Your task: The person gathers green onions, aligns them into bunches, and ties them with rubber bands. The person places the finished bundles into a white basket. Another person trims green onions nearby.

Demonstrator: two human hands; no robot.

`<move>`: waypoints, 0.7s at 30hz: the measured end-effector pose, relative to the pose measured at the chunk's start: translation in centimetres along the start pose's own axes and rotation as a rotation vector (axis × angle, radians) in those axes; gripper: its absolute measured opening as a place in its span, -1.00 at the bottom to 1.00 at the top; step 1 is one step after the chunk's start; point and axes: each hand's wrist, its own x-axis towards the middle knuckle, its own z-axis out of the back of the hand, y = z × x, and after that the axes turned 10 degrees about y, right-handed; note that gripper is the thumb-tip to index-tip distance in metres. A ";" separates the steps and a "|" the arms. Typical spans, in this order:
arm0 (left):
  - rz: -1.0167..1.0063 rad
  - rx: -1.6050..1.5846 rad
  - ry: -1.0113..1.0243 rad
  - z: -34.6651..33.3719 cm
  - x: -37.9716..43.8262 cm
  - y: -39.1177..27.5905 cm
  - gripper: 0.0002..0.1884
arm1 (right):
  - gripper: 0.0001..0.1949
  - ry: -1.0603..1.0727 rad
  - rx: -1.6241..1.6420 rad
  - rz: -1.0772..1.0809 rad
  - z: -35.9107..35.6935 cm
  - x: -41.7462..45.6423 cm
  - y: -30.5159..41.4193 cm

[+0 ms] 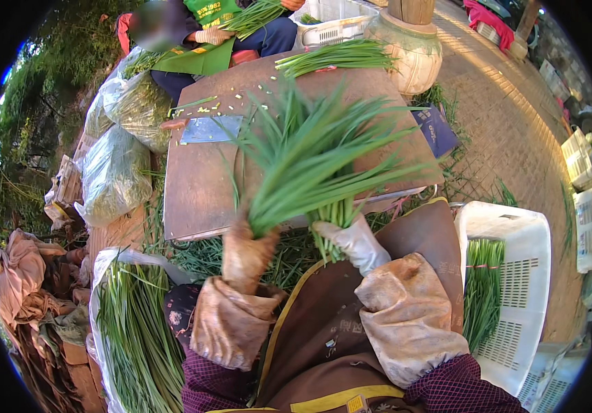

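Observation:
My left hand (249, 248), in a soiled glove, grips a bunch of long green leafy stalks (301, 170), likely garlic chives, whose tips fan out over the wooden table (198, 191); hand and leaves are blurred. In a whitish glove, my right hand (352, 237) holds another bunch of the stalks (334, 217) close beside the first, above my brown apron. A cleaver (212, 129) with a wooden handle lies at the table's left side, near small cut stalk pieces. One more bunch (337, 57) rests on the far edge of the table.
A white plastic crate (525, 273) with tied stalks stands at my right. Long stalks fill a plastic-lined container (141, 330) at my left. Stuffed clear bags (112, 175) sit left of the table. Across it, a person (213, 36) holds stalks, near a stone pillar base (412, 54).

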 end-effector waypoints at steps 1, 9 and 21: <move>-0.038 0.077 -0.059 0.8 0.5 -1.0 -0.37 | -0.64 0.009 0.007 -0.037 0.9 -0.4 0.8; 0.190 1.173 -0.226 9.2 6.3 4.4 -0.03 | -0.78 -0.139 0.074 -0.107 1.5 0.1 0.1; -0.166 0.516 -0.012 0.5 -0.5 0.4 -0.11 | -0.66 -0.147 -0.078 0.013 -0.1 -0.3 1.5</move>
